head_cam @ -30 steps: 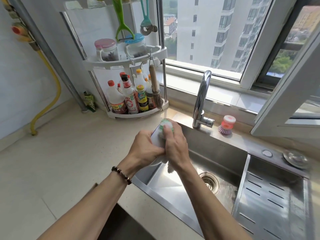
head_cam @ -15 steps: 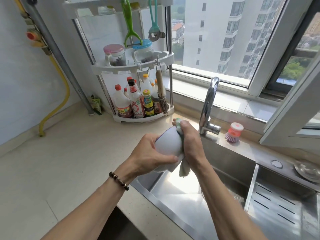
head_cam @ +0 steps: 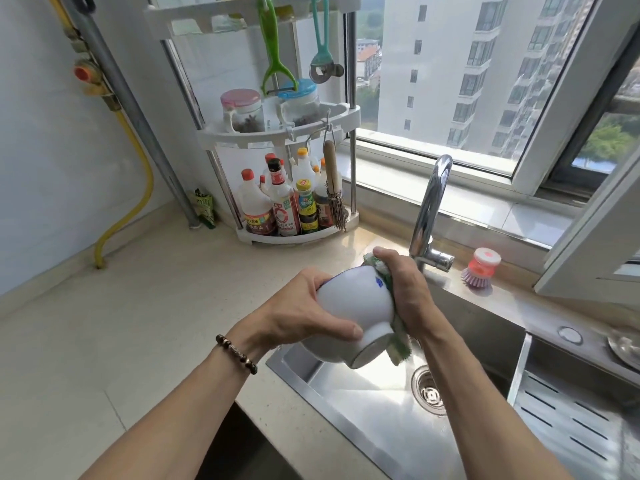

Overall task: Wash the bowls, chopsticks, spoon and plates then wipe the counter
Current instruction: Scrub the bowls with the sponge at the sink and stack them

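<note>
My left hand (head_cam: 294, 313): grip grasping tilted white ceramic bowl (head_cam: 353, 306). My right hand (head_cam: 405, 289): grip clenched around green-white dishcloth (head_cam: 398, 344), pressed to bowl.

I see a white bowl (head_cam: 353, 303) with a small blue mark, a green-white cloth (head_cam: 398, 344), and a pink brush (head_cam: 481, 268)

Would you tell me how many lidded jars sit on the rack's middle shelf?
2: a pink-lidded jar on the left and a blue-lidded jar on the right, partly behind the hanging green peeler.
</note>
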`<state>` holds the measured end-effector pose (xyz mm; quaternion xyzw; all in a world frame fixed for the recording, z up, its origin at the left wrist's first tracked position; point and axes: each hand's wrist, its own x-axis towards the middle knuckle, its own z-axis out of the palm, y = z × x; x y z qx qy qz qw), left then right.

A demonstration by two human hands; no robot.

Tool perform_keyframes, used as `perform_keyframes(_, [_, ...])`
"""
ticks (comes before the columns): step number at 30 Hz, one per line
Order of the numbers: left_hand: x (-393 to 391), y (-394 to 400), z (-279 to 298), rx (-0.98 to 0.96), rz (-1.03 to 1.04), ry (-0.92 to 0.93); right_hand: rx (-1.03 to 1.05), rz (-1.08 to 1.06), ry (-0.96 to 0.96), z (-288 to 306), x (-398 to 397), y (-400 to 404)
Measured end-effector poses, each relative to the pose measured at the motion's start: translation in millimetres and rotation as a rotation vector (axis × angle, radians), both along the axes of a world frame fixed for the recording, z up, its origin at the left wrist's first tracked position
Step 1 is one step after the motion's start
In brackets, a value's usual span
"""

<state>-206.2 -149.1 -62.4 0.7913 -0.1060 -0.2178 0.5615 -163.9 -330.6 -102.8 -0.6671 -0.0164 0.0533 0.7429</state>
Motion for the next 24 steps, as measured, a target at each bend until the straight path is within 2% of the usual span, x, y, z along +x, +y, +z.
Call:
perform_keyframes(2, [5, -1, 6, 0.113, -0.045, 0.024, -0.097, 0.003, -0.066, -2, 1, 3])
perform_keyframes(5, [11, -12, 7, 0.311, -0.071, -0.015, -0.386, 0.014, -0.212, -3, 0, 13])
perform_keyframes(6, [11, -16, 4, 0.335, -0.055, -0.032, -0.413, -0.021, -0.238, -5, 0, 17])
perform_keyframes(9, [7, -23, -9, 0.287, 0.058, -0.073, -0.306, -0.122, -0.221, -11, -8, 27])
perform_keyframes(12, [6, -24, -23, 0.233, 0.231, -0.160, -0.429, -0.167, -0.244, -25, -20, 39])
perform_keyframes(13, [5, -24, -24, 0.215, 0.241, -0.182, -0.397, -0.194, -0.228, -26, -22, 40])
perform_keyframes(14, [3, -25, -23, 0.191, 0.232, -0.194, -0.273, -0.225, -0.159, -26, -20, 37])
perform_keyframes(16, [-1, -27, -19, 0.124, 0.238, -0.173, 0.113, -0.205, 0.121, -20, -13, 27])
perform_keyframes(17, [-1, -28, -17, 0.091, 0.258, -0.162, 0.205, -0.194, 0.175, -20, -9, 23])
perform_keyframes(18, [0, -28, -16, 0.069, 0.280, -0.162, 0.208, -0.177, 0.137, -21, -8, 22])
perform_keyframes(21, [8, -26, -19, 0.103, 0.343, -0.238, -0.181, -0.086, -0.181, -23, -17, 33])
perform_keyframes(22, [8, -25, -20, 0.134, 0.343, -0.257, -0.229, -0.058, -0.213, -25, -21, 36])
perform_keyframes(23, [8, -25, -21, 0.160, 0.331, -0.266, -0.132, -0.037, -0.168, -26, -20, 36])
perform_keyframes(24, [6, -26, -22, 0.174, 0.305, -0.264, 0.050, -0.053, -0.076, -26, -17, 33])
